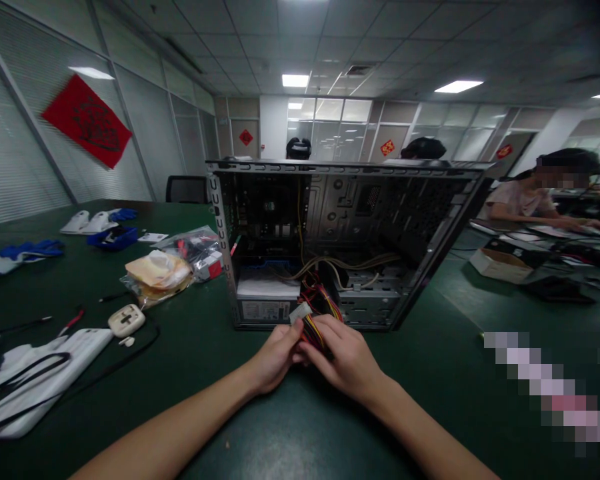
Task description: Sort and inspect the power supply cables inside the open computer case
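Note:
An opened computer case (350,165) stands upright on the green table, its bare side facing me. In its lower left sits the power supply (265,311), and a bundle of red, yellow and black cables (325,293) comes out beside it. Just in front of the case, my left hand (276,357) pinches the cable near its white multi-pin connector (300,312). My right hand (347,357) has its fingers wrapped round the same coloured wires, right behind the connector. Inside, a cooling fan (270,205) shows dimly at upper left, with loose cables along the bottom.
Left of the case lie plastic bags of parts (160,272), blue-and-white gloves (30,251), a white earphone case (127,321) and a white power bank-like slab (45,390) with cords. A person (540,200) sits at right, near an open cardboard box (500,264).

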### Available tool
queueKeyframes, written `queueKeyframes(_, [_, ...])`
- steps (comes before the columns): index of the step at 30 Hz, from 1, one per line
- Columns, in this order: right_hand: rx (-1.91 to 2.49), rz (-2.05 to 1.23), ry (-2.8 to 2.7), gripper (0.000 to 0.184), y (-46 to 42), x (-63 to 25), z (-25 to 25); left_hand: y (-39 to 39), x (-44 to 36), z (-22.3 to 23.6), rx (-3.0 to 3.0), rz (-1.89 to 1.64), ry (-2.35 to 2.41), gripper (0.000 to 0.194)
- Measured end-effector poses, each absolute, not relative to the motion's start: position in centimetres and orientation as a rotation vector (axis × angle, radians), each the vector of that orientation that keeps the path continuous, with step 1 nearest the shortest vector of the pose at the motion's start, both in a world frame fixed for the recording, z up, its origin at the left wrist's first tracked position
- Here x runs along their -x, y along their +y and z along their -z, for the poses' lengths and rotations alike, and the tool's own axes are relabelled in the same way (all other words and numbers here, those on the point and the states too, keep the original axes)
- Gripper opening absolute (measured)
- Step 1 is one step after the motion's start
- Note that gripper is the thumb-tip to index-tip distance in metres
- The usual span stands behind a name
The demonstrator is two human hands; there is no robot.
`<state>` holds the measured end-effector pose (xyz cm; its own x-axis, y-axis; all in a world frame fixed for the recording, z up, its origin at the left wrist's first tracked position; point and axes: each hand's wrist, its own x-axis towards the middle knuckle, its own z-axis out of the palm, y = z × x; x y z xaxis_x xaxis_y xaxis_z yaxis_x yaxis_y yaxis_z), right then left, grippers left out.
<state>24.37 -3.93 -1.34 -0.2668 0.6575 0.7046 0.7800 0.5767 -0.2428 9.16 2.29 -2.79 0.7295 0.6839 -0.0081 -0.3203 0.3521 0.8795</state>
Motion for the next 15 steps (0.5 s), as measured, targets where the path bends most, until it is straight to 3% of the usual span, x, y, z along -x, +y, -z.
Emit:
queueKeyframes(9, [1.189,0.281,-1.883,0.022,-0.4,-23.7,-7.9,2.7,-9.8,3.2,-0.981,-0.656,0.459,0.058])
queueKeyframes(15, [1.700,0.387,-2.044,0.033,6.0,-19.5,-11.8,2.7,-9.8,3.3,-0.974,-0.639,0.479,0.053])
